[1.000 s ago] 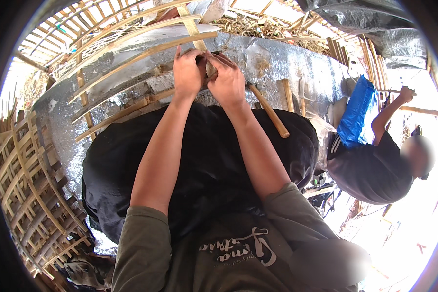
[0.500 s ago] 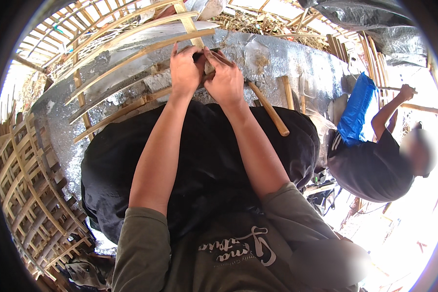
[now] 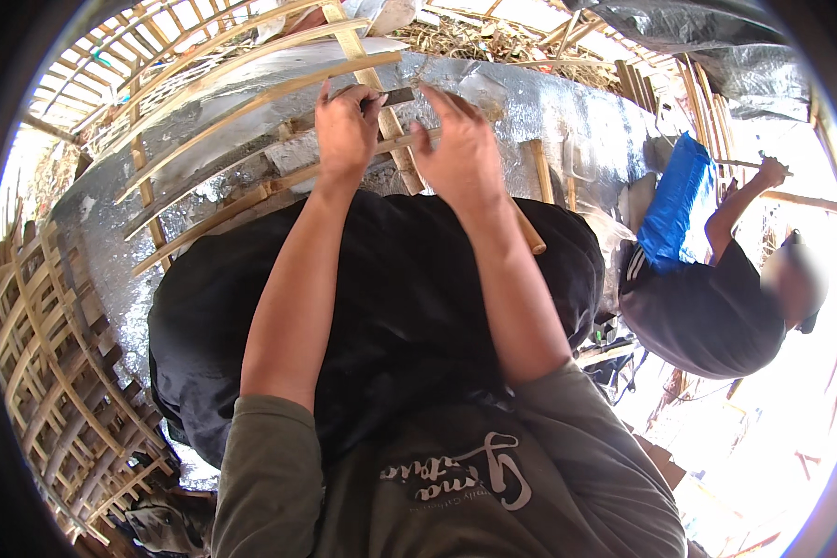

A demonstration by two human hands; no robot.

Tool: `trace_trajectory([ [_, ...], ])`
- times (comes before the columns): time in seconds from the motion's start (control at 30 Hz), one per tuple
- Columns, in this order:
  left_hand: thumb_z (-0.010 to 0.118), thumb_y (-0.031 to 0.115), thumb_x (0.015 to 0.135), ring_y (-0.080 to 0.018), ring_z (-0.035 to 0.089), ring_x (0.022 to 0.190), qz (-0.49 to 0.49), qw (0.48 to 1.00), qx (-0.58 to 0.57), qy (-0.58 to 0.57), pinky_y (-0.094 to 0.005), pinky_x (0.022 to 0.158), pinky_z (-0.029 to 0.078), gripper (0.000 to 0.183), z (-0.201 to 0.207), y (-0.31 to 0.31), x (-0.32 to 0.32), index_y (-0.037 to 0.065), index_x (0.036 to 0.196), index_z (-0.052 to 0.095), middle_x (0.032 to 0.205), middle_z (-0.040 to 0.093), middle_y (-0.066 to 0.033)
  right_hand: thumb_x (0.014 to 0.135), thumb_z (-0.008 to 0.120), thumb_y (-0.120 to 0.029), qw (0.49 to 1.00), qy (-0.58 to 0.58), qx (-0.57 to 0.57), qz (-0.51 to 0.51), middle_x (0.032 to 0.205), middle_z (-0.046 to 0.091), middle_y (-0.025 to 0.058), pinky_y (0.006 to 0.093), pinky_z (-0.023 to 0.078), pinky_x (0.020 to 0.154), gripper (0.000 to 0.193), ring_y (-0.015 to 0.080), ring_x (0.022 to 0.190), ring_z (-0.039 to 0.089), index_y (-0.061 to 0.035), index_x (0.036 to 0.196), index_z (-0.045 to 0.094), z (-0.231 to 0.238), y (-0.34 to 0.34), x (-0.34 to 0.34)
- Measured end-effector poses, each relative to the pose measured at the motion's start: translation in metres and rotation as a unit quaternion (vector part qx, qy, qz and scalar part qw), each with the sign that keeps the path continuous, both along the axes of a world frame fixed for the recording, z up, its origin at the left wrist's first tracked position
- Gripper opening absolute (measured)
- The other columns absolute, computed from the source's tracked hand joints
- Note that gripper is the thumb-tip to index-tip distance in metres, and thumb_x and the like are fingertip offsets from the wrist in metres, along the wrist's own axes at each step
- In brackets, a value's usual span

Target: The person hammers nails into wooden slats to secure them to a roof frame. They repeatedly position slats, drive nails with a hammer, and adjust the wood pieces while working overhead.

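My left hand (image 3: 347, 135) is closed around a short, flat, dark piece (image 3: 400, 96), whose end juts out to the right past my fingers. I cannot tell its material. It lies across an upright bamboo slat (image 3: 347, 42) of a lattice made of long bamboo strips (image 3: 279, 90). To the right, my right hand (image 3: 463, 153) is apart from the piece, fingers spread and holding nothing. Behind my right forearm a wooden handle (image 3: 532, 232) shows only its near end; the rest is hidden.
A silvery sheet (image 3: 567, 102) lies under the lattice. Woven bamboo panels (image 3: 60, 372) stand at the left. On the right, a person in dark clothing (image 3: 707, 312) grips a thin stick beside a blue plastic bag (image 3: 674, 205). Dry plant scraps (image 3: 493, 42) lie at the far side.
My right hand has come off the slat and moved right, its fingers opening. The dark piece in my left hand now shows. My right forearm covers more of the wooden handle.
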State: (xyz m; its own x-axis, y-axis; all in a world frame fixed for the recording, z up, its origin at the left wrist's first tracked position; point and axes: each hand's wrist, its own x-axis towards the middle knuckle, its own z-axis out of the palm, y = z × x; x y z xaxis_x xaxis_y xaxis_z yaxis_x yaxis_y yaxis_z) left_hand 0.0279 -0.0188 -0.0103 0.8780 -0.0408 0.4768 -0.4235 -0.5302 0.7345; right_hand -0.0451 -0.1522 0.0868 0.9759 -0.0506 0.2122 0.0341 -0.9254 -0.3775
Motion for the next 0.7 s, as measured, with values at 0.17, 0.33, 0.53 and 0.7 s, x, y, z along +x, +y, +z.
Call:
trace_trajectory([
  [0.17, 0.073, 0.013, 0.088, -0.0315, 0.066, 0.072, -0.006, 1.0, 0.004, 0.012, -0.0491, 0.115, 0.035, 0.011, -0.002, -0.001, 0.0, 0.003, 0.083, 0.07, 0.08, 0.072, -0.0114, 0.093, 0.067, -0.033, 0.899, 0.382, -0.206, -0.066, 0.121, 0.071, 0.0136, 0.0457, 0.054, 0.097, 0.043, 0.033, 0.113, 0.067, -0.0074, 0.127, 0.065, 0.048, -0.038, -0.019],
  [0.33, 0.072, 0.012, 0.089, -0.0305, 0.067, 0.074, -0.023, 1.0, -0.012, 0.011, -0.0497, 0.117, 0.033, 0.011, -0.002, -0.007, 0.0, 0.002, 0.085, 0.071, 0.083, 0.073, -0.0116, 0.092, 0.07, -0.036, 0.879, 0.406, -0.246, -0.052, 0.116, 0.071, 0.016, 0.0467, 0.054, 0.094, 0.038, 0.0344, 0.111, 0.068, -0.0071, 0.117, 0.07, -0.005, -0.088, -0.034],
  [0.53, 0.074, 0.012, 0.088, -0.0317, 0.068, 0.076, -0.008, 1.0, 0.0, 0.006, -0.0509, 0.118, 0.033, 0.013, -0.006, -0.003, 0.002, 0.001, 0.083, 0.07, 0.085, 0.074, -0.0121, 0.094, 0.064, -0.021, 0.886, 0.41, -0.212, -0.036, 0.112, 0.07, 0.0226, 0.0482, 0.054, 0.092, 0.029, 0.0382, 0.106, 0.068, 0.0001, 0.114, 0.068, 0.001, -0.085, -0.031],
  [0.7, 0.072, 0.013, 0.089, -0.0293, 0.068, 0.077, -0.011, 1.0, 0.004, -0.002, -0.0485, 0.117, 0.033, 0.011, -0.006, -0.007, 0.003, 0.004, 0.085, 0.072, 0.082, 0.073, -0.0115, 0.097, 0.062, -0.02, 0.932, 0.345, -0.1, -0.053, 0.102, 0.072, 0.0209, 0.0445, 0.055, 0.083, 0.028, 0.0312, 0.091, 0.071, 0.0032, 0.112, 0.066, -0.002, -0.135, -0.03],
])
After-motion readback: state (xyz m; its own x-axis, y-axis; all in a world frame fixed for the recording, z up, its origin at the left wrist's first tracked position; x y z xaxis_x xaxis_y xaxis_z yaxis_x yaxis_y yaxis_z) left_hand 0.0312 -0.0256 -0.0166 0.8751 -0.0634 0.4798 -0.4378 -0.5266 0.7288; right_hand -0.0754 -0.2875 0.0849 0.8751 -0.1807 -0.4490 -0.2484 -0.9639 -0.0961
